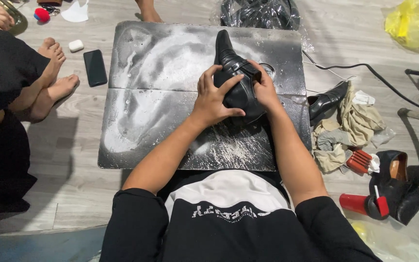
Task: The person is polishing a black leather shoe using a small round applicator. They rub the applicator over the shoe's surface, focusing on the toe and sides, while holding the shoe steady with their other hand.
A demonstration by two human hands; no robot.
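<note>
**Both hands clasp a black shoe on the board**

The left hand [214, 99] and right hand [264, 90] wrap closed fingers around the black shoe [236, 77], right of the board's [161, 97] middle. Bare board lies left; rags [345, 131] crowd its right edge.

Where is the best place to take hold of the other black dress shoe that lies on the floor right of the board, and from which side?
Probably at the heel and opening end of the black dress shoe, coming from above on the board side. Its toe end points toward the pile of rags, which lies close against it, while the heel end near the board's edge looks clear.
</note>
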